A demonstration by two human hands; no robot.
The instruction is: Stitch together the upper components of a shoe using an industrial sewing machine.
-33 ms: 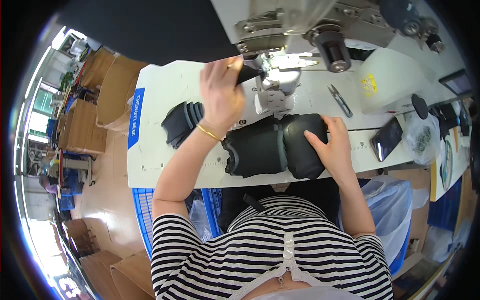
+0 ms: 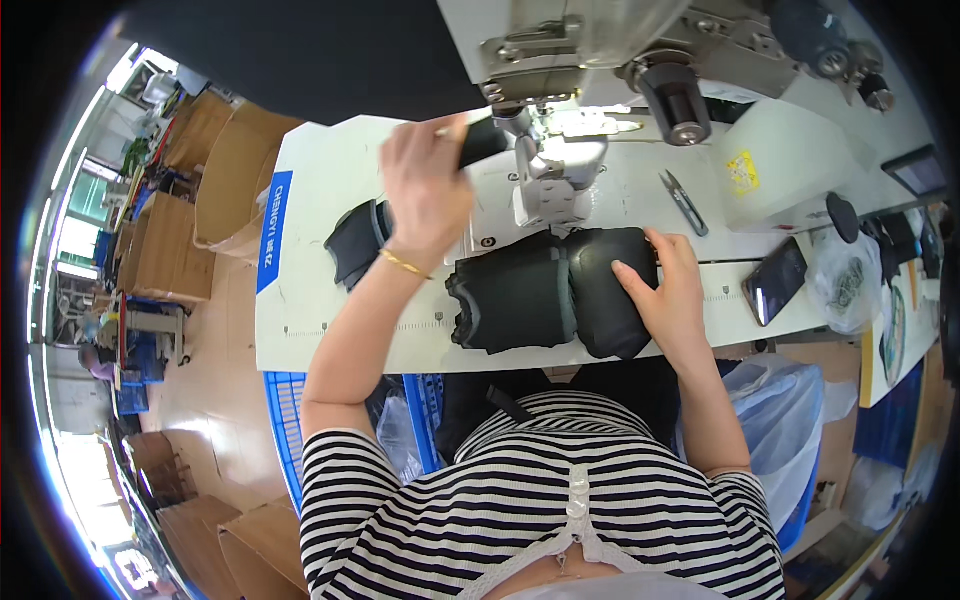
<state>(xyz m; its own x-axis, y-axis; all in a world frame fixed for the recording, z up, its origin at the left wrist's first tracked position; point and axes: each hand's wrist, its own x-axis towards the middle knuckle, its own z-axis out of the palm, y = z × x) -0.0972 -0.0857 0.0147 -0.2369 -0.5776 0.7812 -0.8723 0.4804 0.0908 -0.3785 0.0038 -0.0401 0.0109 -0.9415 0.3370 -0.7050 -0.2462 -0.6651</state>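
Note:
Next to the sewing head of a sewing machine (image 2: 560, 170), my left hand (image 2: 425, 190) is closed on a small black fabric piece (image 2: 486, 142). That piece stretches from my fingers toward the lit needle area; whether it is under the presser foot I cannot tell. Nearer to me lie two stacks of black fabric pieces side by side. My right hand (image 2: 668, 285) grips the right stack (image 2: 608, 290), its thumb on top and its fingers over the far right edge. The left stack (image 2: 512, 300) has a grey-edged side. Left of my wrist sits another black pile (image 2: 355, 243), partly hidden.
Thread snips (image 2: 684, 203) and a dark phone (image 2: 775, 282) lie on the white table (image 2: 345, 335) at right, near a clear plastic bag (image 2: 842, 275) and a whitish box (image 2: 780, 165). Blue baskets (image 2: 286, 420) stand below the front edge. Cardboard boxes (image 2: 165, 250) are at left.
My left hand has shifted a little to the left, and more of the black piece shows between it and the machine. My right hand stays on the stack.

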